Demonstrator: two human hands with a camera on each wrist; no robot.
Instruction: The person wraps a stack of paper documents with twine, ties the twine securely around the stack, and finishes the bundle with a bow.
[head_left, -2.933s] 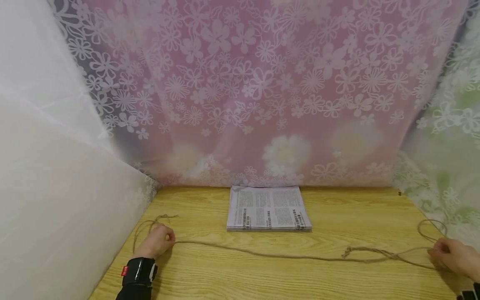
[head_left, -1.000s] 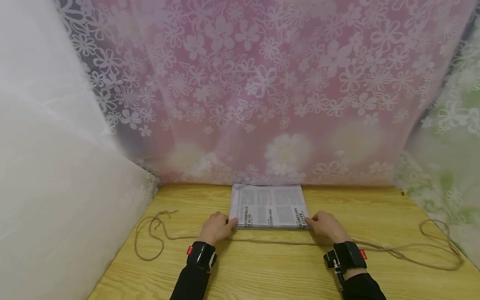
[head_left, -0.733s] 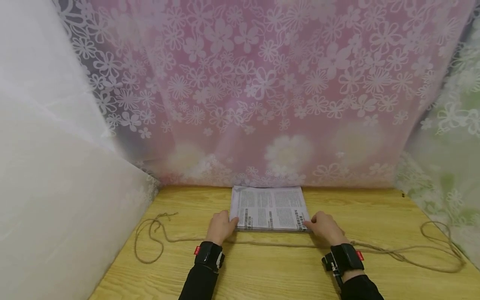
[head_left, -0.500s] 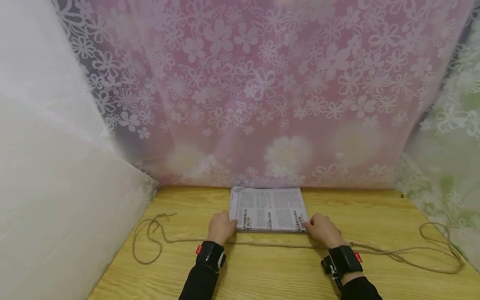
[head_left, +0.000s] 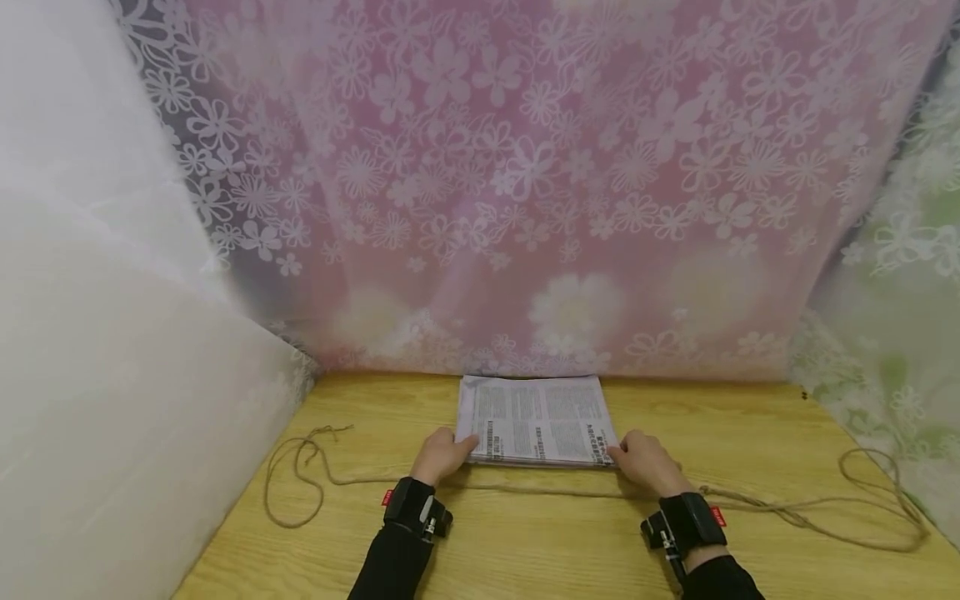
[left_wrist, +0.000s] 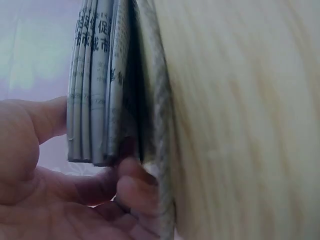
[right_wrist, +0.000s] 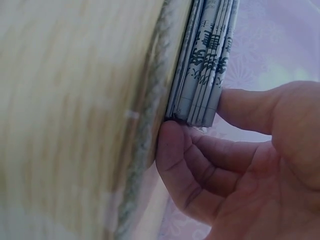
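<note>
Head view: left hand (head_left: 442, 457) and right hand (head_left: 649, 461), thumbs (head_left: 467, 445) uppermost, pinch the newspaper stack (head_left: 536, 412) by its near corners.

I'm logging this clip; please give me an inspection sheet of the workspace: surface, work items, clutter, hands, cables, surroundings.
Surface: table with pale wood grain.
Work items: newspaper stack, flat-sided, near the far edge; rope lying across the table in front of it, curled at the left end, looped at the right.
Clutter: nothing seen, bar tiny dark marks at the far right corner, too small to identify.
Hands: left hand and right hand grip the stack's near corners, thumbs on top.
Cables: possibly one, a dark strand at the right wristband; unclear.
Surroundings: pink floral sheet behind, white sheet left, greenish floral sheet right.
</note>
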